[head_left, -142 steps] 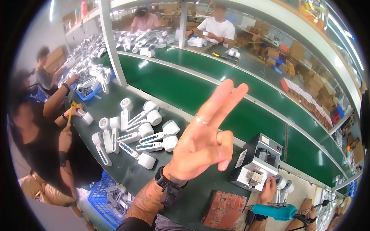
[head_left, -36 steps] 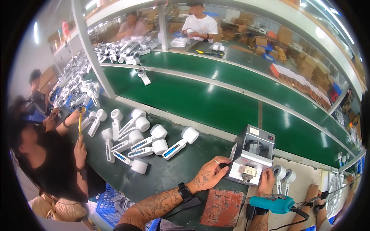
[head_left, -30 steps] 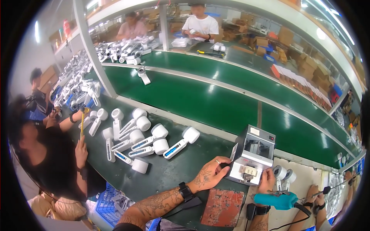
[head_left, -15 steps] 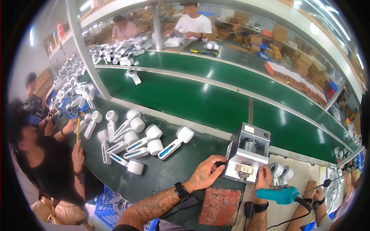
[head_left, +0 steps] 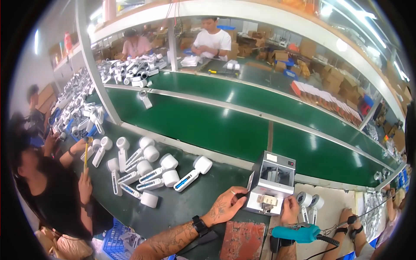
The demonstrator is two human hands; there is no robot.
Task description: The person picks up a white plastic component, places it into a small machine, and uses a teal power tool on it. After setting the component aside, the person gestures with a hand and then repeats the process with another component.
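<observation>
A grey metal benchtop machine [head_left: 271, 184] with a see-through window, a red switch and a pale block low on its front stands on the bench edge. My left hand [head_left: 224, 205] has its thumb and fingers against the machine's lower left side. At the lower right corner, the fingers of my right hand [head_left: 290, 210] are bent against the casing, partly hidden by it. A teal electric screwdriver [head_left: 297, 234] with a coiled black cord crosses in front of my right wrist; no hand of mine grips it. A worn reddish plate [head_left: 242, 241] lies before the machine.
Several white round-headed handled parts [head_left: 193, 173], some with blue strips inside, lie left; two more [head_left: 310, 203] sit right. Behind runs a green conveyor [head_left: 208, 123]. A co-worker at left holds a yellow-handled hammer [head_left: 86, 156]. Another person's hands [head_left: 350, 225] are at right.
The whole view has shifted, so the bench appears lower. Both my hands stay at the machine, which keeps its place on the bench. The screwdriver has drifted slightly left.
</observation>
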